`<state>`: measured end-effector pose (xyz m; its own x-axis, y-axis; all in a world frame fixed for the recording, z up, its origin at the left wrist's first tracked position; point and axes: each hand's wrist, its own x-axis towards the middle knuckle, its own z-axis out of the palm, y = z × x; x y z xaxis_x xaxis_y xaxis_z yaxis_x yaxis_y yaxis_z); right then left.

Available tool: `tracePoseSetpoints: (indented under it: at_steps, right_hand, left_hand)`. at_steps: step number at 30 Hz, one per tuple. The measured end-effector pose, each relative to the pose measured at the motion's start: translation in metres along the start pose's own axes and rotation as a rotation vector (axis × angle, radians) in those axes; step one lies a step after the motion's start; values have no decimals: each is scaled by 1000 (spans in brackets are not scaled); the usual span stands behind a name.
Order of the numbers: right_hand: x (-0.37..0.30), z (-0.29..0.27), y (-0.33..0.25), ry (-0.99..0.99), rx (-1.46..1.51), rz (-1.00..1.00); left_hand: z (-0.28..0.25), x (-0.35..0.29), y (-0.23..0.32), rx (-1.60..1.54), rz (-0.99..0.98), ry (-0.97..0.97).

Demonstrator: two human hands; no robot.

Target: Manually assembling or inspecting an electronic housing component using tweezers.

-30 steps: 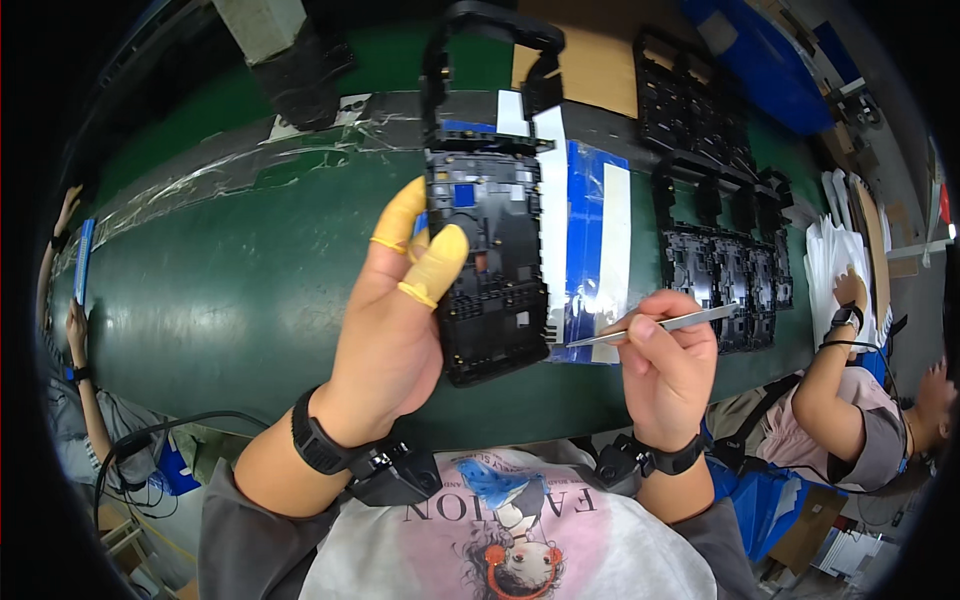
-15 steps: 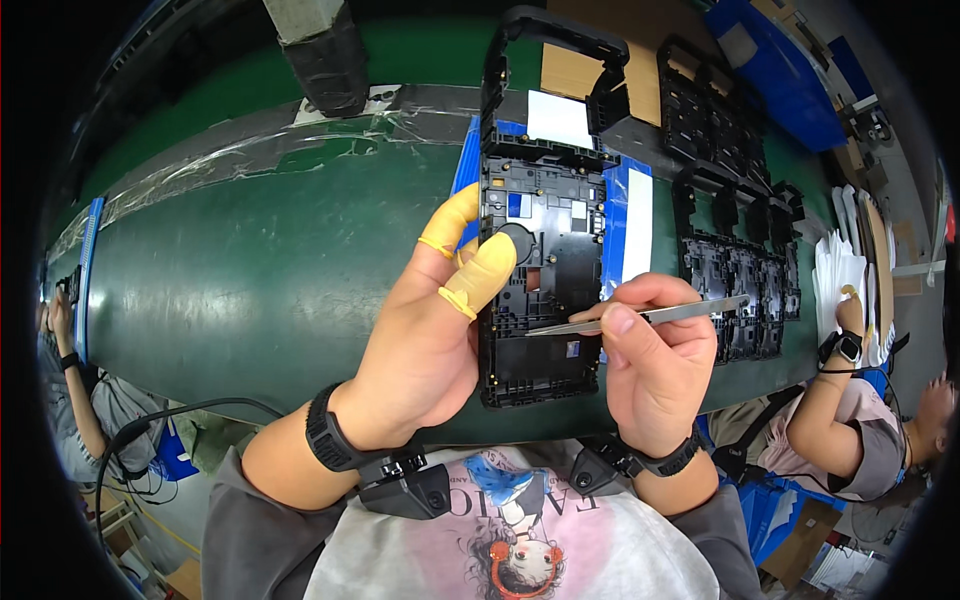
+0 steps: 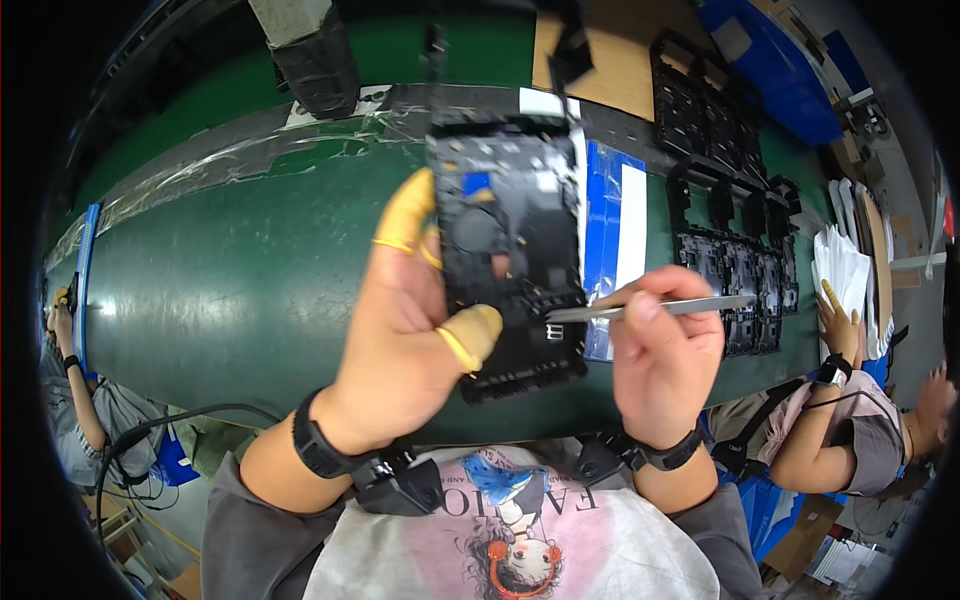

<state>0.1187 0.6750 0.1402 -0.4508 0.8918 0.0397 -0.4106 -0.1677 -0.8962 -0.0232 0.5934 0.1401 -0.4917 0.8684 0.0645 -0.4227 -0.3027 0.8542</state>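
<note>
A black plastic housing (image 3: 515, 345), with an open loop frame at its far end, is held up over the bench and looks smeared by motion. Its left side is gripped by my left hand (image 3: 385, 335), with the thumb on the front face and fingers behind. Yellow finger cots cover that thumb and some fingers. My right hand (image 3: 665, 360) pinches a pair of metal tweezers (image 3: 695, 305). The tweezers' tips point left and lie at the lower right part of the housing, near a small pale patch. Whether the tips touch it or hold anything, I cannot tell.
Several similar black housings (image 3: 735, 265) stand at the right, with more behind them. A blue sheet with a white strip (image 3: 628, 225) lies on the green bench (image 3: 230, 270). White sheets (image 3: 840, 275) are by a co-worker's hand (image 3: 838, 325). Another person works at far left.
The housing has shifted left and tilted in my left hand, and my left thumb now sits lower on it. The tweezers moved slightly right. The co-worker's hand at right has opened over the white sheets.
</note>
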Motion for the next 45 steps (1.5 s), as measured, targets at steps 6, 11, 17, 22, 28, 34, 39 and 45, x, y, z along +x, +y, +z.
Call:
tracePoseSetpoints:
  at_steps: [6, 11, 17, 22, 28, 34, 39, 45]
  right_hand:
    - [0, -30, 13, 130, -80, 54]
    - [-3, -37, 22, 177, -219, 119]
    - [-3, -37, 22, 183, -287, 138]
    - [-3, -41, 24, 180, -311, 139]
    - [-4, -40, 23, 151, -255, 147]
    - [-4, -40, 23, 152, -288, 133]
    - [-6, -26, -8, 103, 26, 133]
    - [-2, 5, -9, -50, -50, 64]
  left_hand:
    - [-14, 13, 26, -134, 104, 21]
    - [-21, 14, 28, -215, 91, 39]
    - [-22, 13, 24, -401, 105, 105]
    - [-11, 18, 20, -236, 66, 155]
    - [-6, 12, 12, -151, -9, 171]
    - [-6, 12, 11, -143, -36, 170]
    - [-3, 11, 5, -302, -147, 72]
    - [4, 1, 2, -368, -326, -37]
